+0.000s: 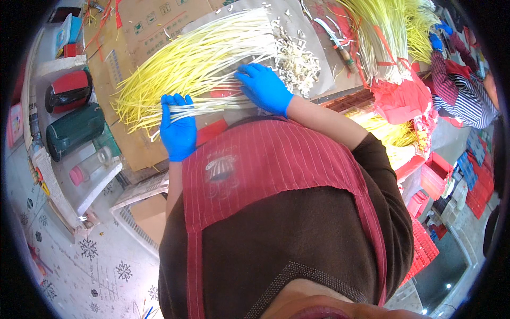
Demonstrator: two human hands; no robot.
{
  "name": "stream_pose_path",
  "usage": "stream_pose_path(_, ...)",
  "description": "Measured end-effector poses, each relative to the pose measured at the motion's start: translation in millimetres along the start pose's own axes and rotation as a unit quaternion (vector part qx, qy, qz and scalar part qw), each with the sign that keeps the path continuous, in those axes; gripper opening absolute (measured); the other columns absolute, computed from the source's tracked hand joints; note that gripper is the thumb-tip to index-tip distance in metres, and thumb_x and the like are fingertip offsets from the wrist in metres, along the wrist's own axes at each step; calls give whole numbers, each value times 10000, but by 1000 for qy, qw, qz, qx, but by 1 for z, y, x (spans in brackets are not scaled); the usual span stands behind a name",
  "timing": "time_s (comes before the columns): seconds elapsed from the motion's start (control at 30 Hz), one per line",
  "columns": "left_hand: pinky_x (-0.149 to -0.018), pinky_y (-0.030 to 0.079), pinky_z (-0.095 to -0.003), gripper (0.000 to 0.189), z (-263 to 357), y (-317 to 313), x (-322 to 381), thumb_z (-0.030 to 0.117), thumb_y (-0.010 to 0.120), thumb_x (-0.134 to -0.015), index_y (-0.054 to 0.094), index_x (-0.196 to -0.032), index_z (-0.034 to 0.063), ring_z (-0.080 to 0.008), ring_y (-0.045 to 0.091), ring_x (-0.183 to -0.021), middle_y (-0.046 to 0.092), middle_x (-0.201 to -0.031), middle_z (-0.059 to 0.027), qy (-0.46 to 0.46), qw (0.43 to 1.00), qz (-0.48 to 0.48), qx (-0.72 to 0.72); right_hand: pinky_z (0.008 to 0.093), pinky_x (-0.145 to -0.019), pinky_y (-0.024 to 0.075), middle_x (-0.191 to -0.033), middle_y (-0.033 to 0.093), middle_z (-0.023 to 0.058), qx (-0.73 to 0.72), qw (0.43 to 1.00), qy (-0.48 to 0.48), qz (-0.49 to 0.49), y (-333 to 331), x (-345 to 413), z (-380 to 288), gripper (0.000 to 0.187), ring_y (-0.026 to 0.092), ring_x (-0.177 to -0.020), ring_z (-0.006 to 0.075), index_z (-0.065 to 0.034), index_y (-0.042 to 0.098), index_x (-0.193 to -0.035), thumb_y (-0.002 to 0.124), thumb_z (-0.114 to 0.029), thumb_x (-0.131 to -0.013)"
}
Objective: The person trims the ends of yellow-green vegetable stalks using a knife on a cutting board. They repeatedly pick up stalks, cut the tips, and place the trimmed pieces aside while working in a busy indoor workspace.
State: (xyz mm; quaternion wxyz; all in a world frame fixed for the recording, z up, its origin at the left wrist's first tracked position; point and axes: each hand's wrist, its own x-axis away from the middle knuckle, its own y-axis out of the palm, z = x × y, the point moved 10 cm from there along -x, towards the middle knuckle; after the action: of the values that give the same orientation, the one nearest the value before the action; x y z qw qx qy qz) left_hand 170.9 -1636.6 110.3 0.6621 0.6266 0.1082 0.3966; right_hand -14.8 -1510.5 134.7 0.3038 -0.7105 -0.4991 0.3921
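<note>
A broad pile of yellow chives (207, 56) lies on cardboard and grey sheeting, its pale stem ends to the right. My left hand (178, 129), in a blue glove, is palm up at the pile's near edge. A thin bunch of chive stalks (219, 104) crosses its palm beneath the curled fingers. Over the pale end of these stalks is my right hand (265, 88), also gloved in blue, palm down. Its fingertips touch the chives, and the hand hides whatever is under it. Short trimmed stem ends (297, 65) are heaped beyond my right hand.
A knife (336, 42) with a wooden handle lies right of the trimmings. Beyond it stand yellow chives bundled with red ties (386, 52). A co-worker's blue-gloved hand (436, 42) is at far right. At left, a shelf holds a dark green cylinder (73, 131) and a clear bottle (91, 165).
</note>
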Motion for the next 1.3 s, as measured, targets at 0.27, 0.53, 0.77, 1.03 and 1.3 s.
stream_pose_path(0.27, -1167, 338, -468, 279, 0, -1, 0, 135, 495, -1029, 605, -1270, 46, -241, 616, -1148, 684, -1184, -86, 14, 1000, 16, -9, 453, -875, 511, -1179, 632, 147, -29, 993, 15, -112, 12, -2, 0, 316, 610, -1042, 360, -49, 616, -1181, 601, -140, -878)
stream_pose_path(0.53, -1161, 347, -463, 280, 0, -2, 1, 139, 495, -1028, 609, -1268, 48, -239, 621, -1132, 683, -1185, -103, 11, 1000, 20, -13, 442, -851, 517, -1154, 633, 156, -39, 990, 136, -13, -2, -17, 60, 303, 602, -1021, 374, -117, 636, -1171, 641, -112, -868)
stream_pose_path(0.77, -1163, 344, -474, 288, -8, -1, -4, 131, 516, -1016, 587, -1287, 64, -238, 625, -1115, 683, -1170, -77, -4, 999, 12, -36, 425, -818, 524, -1054, 656, 76, 78, 995, -14, 63, -14, -44, 70, 263, 610, -952, 329, -136, 676, -1078, 689, -117, -815)
stream_pose_path(1.03, -1165, 343, -475, 282, -15, 6, -7, 149, 499, -1028, 590, -1284, 72, -228, 611, -1133, 669, -1187, -68, -19, 999, -10, -35, 388, -792, 536, -950, 686, 88, -2, 997, 48, -60, -21, -47, 74, 122, 643, -916, 285, -126, 721, -958, 704, -197, -860)
stream_pose_path(1.3, -1112, 399, -460, 274, -36, 8, -7, 155, 521, -1024, 606, -1268, 64, -231, 632, -1072, 692, -1100, -62, -45, 998, 16, -33, 331, -843, 520, -956, 720, 109, -333, 894, 245, -172, -10, -11, 87, 242, 671, -871, 197, -73, 709, -1052, 634, -277, -944)
